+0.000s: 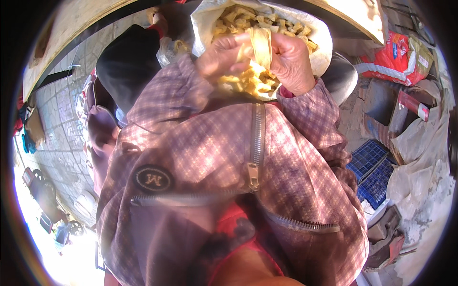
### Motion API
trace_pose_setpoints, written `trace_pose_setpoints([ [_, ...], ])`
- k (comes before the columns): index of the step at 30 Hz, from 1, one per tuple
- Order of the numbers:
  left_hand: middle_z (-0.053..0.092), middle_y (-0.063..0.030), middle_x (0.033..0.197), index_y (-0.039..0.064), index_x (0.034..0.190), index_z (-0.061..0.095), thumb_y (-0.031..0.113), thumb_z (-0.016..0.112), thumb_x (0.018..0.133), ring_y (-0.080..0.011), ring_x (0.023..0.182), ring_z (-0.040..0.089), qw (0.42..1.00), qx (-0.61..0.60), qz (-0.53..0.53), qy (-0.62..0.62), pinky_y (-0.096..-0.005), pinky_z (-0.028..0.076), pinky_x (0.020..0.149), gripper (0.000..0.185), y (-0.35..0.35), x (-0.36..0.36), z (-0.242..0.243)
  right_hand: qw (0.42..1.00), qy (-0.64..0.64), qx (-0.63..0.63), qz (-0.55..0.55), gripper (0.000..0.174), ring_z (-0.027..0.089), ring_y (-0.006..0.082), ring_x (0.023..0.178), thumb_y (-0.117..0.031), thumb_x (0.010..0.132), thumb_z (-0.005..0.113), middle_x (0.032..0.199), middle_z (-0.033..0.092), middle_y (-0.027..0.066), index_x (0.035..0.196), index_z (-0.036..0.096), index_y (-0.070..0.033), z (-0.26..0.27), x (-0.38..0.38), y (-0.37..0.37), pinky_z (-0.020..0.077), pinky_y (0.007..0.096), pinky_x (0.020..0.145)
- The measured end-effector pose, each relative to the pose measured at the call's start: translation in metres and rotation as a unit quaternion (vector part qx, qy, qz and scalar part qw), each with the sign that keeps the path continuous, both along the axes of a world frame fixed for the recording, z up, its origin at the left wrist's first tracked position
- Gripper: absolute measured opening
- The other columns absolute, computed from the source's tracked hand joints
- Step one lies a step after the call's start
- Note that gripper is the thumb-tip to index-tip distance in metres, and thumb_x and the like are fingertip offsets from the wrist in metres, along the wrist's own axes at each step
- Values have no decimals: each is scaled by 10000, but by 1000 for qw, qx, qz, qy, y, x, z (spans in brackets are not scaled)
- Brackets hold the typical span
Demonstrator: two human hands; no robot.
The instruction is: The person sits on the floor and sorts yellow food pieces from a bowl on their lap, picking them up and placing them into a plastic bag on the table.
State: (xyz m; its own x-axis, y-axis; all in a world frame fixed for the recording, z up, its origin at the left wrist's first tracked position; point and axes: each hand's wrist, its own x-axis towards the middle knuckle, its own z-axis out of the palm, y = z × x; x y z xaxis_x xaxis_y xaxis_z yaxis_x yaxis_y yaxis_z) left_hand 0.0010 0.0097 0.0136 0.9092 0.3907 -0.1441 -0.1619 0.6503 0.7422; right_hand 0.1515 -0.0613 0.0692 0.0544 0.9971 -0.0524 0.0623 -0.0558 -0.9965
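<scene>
My right hand pinches a wide strip of pale yellow dried plant material, perhaps corn husk, which stands up in a loop between my hands. Close beside it on the left, my left hand has bent fingers at the strip's edge. Motion blurs this hand, and its grip is unclear. Both hands are over a white woven sack with its mouth wide open. Inside the sack lie many short folded or knotted yellow pieces; more yellow pieces show below my hands.
Blue plastic crates, a red plastic bag and crumpled plastic sheeting lie to the right. A dark-clothed knee and another person's purple sleeve are at left, above paving. A pale curved edge crosses the top.
</scene>
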Motion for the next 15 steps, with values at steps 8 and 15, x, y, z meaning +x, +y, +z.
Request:
trace_pose_setpoints([
  [8, 445, 61, 554, 27, 1009, 553, 518, 645, 704, -37, 446, 368, 949, -148, -263, -88, -215, 348, 452, 586, 7, 5, -29, 993, -87, -55, 62, 207, 578, 112, 488, -143, 755, 674, 623, 615, 65, 950, 645, -79, -16, 7, -7, 451, 237, 480],
  [15, 496, 46, 567, 37, 937, 591, 335, 643, 789, -26, 452, 396, 985, -172, -6, -26, -181, 311, 418, 337, -12, 14, -37, 913, -369, 160, -64, 205, 613, 201, 662, -183, 699, 698, 757, 632, 43, 891, 656, -125, -36, 11, -2, 459, 297, 545],
])
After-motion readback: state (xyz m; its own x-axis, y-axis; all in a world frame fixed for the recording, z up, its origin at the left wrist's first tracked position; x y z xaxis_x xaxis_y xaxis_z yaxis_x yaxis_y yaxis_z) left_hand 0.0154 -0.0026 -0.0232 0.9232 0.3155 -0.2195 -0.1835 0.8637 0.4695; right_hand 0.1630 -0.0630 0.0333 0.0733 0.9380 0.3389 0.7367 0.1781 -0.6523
